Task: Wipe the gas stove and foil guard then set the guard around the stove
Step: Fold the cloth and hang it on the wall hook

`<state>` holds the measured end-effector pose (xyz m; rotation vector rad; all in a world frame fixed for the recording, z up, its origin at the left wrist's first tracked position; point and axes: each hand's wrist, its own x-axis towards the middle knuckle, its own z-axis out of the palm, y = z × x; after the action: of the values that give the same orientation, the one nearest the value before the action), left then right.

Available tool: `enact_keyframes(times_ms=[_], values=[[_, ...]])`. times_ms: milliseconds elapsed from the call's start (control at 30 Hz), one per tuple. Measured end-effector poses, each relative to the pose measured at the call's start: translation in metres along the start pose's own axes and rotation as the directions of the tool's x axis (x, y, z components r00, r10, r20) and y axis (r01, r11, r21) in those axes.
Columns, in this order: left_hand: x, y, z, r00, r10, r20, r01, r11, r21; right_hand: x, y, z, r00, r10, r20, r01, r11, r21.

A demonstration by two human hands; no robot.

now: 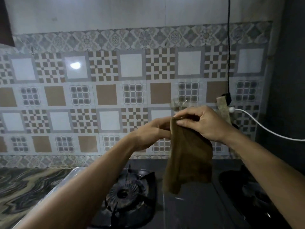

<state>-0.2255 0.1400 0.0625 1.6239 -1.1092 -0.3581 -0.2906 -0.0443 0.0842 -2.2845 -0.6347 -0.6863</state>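
The black glass gas stove (189,210) sat low on the desk. Above it, the left hand (148,134) and right hand (203,123) both pinched a brown cloth (189,159). The cloth hung loose and could catch on the burner. No foil guard showed.

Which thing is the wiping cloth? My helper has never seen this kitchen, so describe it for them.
Start at the black gas stove below the tiled wall. Above its middle, the left hand and right hand pinch the top edge of the cloth. It is the only soft, olive-brown thing hanging loose.
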Motion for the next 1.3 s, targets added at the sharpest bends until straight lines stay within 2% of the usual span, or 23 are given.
enact_keyframes(times_ms=[100,267,333,467,567,667,733,833,933,1067,1167,1300], values=[[0.036,-0.024,0.001,0.999,-0.038,-0.002,0.038,0.999,0.037,0.012,0.042,-0.014,0.999,0.016,0.032,-0.016,1.0,0.003],[0.087,-0.064,-0.014,0.955,-0.148,-0.256,0.222,0.93,0.294,0.037,0.125,-0.028,0.993,0.107,0.053,-0.101,0.99,-0.1],[0.1,-0.073,-0.019,0.939,-0.15,-0.31,0.257,0.904,0.341,0.044,0.152,-0.028,0.983,0.149,0.11,-0.13,0.977,-0.167],[0.133,-0.102,-0.033,0.895,-0.134,-0.425,0.325,0.849,0.417,0.061,0.2,-0.02,0.967,0.164,0.197,-0.126,0.973,-0.194],[0.16,-0.117,-0.043,0.851,-0.071,-0.52,0.371,0.782,0.501,0.078,0.227,-0.007,0.965,0.193,0.179,-0.148,0.96,-0.237],[0.187,-0.125,-0.055,0.823,0.063,-0.564,0.399,0.643,0.654,0.101,0.246,0.002,0.979,0.198,0.058,-0.17,0.934,-0.313],[0.204,-0.129,-0.064,0.839,0.149,-0.523,0.408,0.464,0.786,0.119,0.256,0.009,0.978,0.207,-0.001,-0.193,0.911,-0.364],[0.226,-0.135,-0.074,0.893,0.178,-0.413,0.375,0.212,0.903,0.146,0.268,0.02,0.97,0.224,-0.1,-0.245,0.876,-0.416],[0.242,-0.134,-0.081,0.888,0.162,-0.43,0.417,0.113,0.902,0.163,0.273,0.029,0.968,0.176,-0.178,-0.24,0.851,-0.467],[0.256,-0.141,-0.087,0.877,0.105,-0.468,0.46,0.092,0.883,0.165,0.279,0.044,0.956,0.194,-0.219,-0.284,0.796,-0.534],[0.26,-0.156,-0.084,0.861,0.064,-0.504,0.485,0.194,0.853,0.16,0.284,0.056,0.941,0.245,-0.233,-0.334,0.79,-0.515],[0.265,-0.169,-0.068,0.834,-0.093,-0.544,0.537,0.361,0.762,0.152,0.288,0.07,0.907,0.295,-0.299,-0.409,0.785,-0.465]])
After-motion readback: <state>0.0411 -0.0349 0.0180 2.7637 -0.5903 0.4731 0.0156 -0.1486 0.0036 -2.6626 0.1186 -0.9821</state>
